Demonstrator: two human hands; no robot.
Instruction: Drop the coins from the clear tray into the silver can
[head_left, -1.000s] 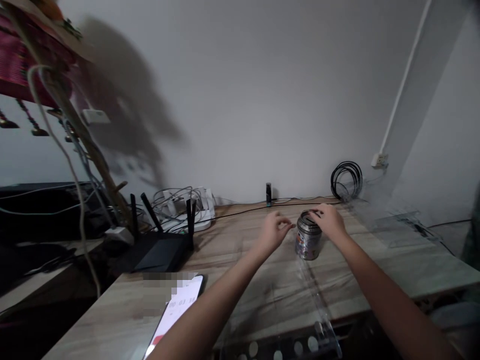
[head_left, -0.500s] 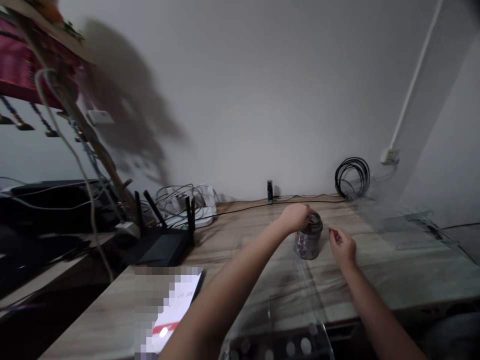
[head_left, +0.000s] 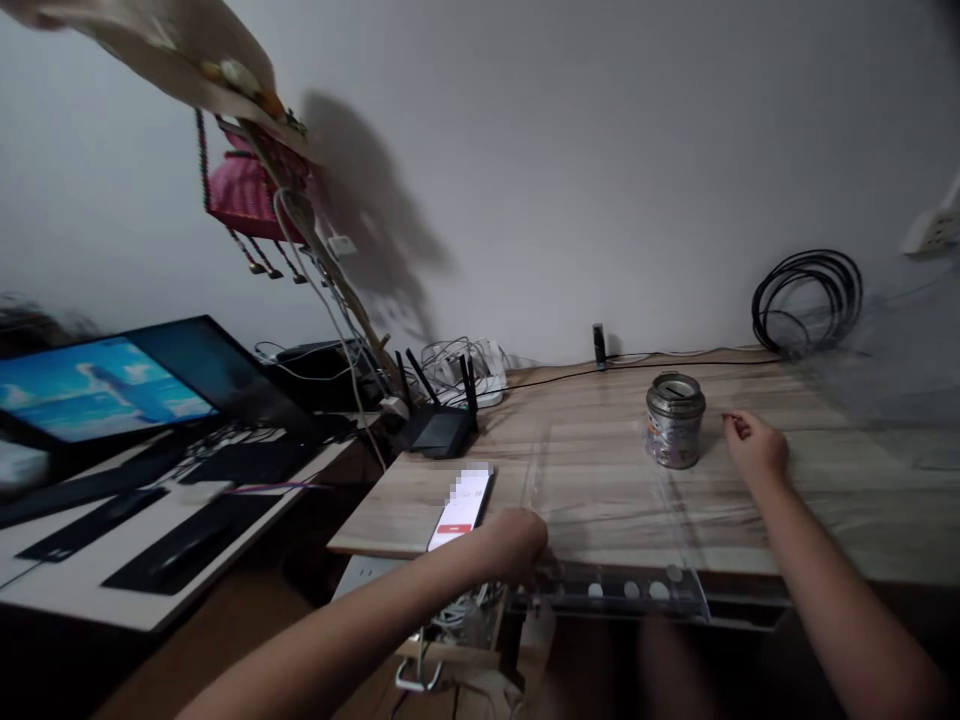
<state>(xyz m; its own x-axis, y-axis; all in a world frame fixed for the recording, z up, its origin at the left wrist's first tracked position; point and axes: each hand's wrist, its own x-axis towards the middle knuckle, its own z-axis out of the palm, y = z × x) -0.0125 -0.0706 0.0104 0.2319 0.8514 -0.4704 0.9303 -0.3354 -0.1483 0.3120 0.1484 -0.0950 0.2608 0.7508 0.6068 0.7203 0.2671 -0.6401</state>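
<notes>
A round metal tin with a printed side, a wire handle and a slot in its lid stands upright on the wooden desk. My right hand is just right of the tin, apart from it, fingers curled into a pinch; what they hold, if anything, is too small to make out. My left hand is low at the desk's front edge, back of the hand up, its fingertips blurred and hidden. Beside it, several pale round discs lie in a row on a clear plastic sheet reaching over the edge.
A lit phone lies left of the sheet. Behind it are a black router and tangled white cables. A small dark bottle and a black cable coil stand by the wall. Left, a second desk holds a laptop.
My left hand has left the tin's lid and come down and left to the desk's front edge. My right hand stays pinched beside the tin. The view has turned left.
</notes>
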